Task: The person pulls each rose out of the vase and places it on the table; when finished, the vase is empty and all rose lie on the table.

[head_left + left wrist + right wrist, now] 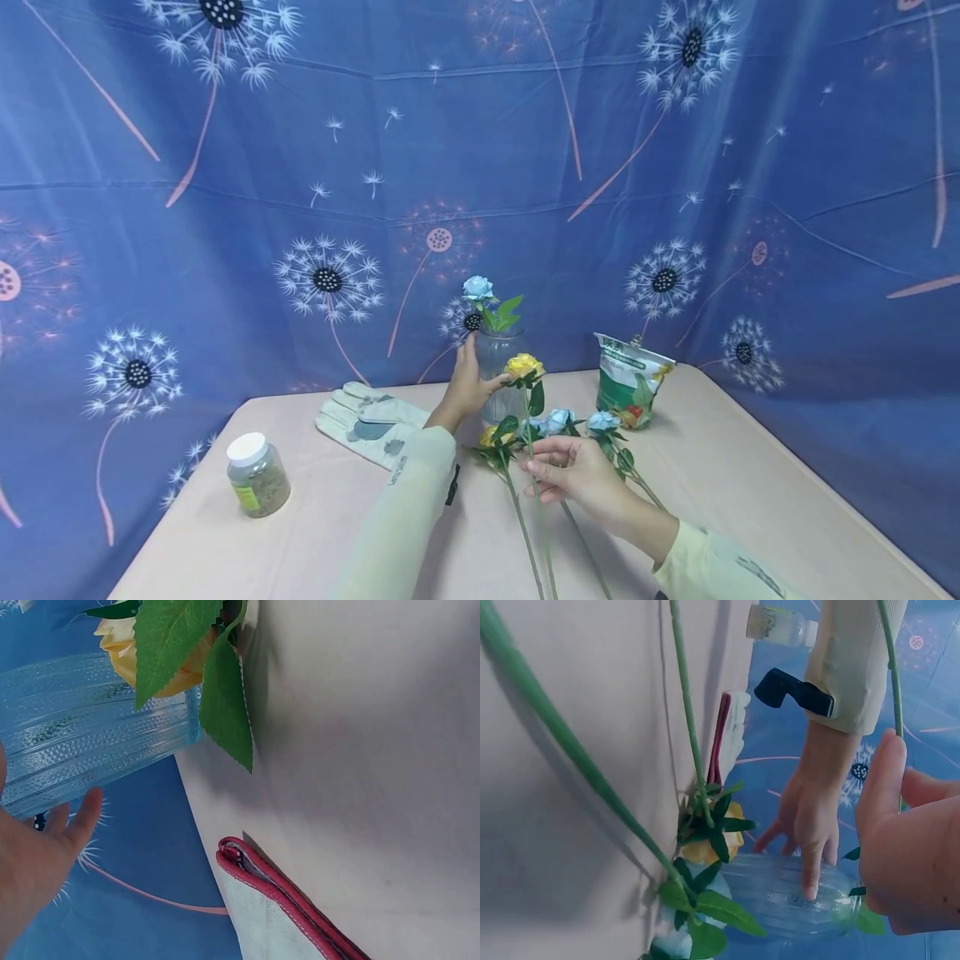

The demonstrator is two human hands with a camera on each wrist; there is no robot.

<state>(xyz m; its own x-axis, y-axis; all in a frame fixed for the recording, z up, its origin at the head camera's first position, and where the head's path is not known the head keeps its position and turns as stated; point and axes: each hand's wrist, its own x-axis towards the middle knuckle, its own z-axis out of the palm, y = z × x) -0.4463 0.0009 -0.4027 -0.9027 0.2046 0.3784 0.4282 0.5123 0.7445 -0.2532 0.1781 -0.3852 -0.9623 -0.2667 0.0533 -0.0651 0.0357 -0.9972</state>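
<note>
A clear ribbed glass vase (498,354) stands at the back of the table, holding a blue rose (477,288) with green leaves. My left hand (467,385) grips its side, thumb and fingers spread around the glass (97,739). Between thumb and fingers, my right hand (581,479) pinches the stem (892,664) of a yellow rose (524,366). That bloom is upright and overlaps the vase in the head view. Below it lie another yellow rose (497,436) and blue roses (558,420), their long stems pointing toward me.
Left of the vase lies a pair of pale work gloves (371,421) with red-edged cuffs. A white-lidded jar (258,475) stands at the left. At the back right is a green and white bag (632,382). A blue dandelion-print cloth (450,150) hangs behind the table.
</note>
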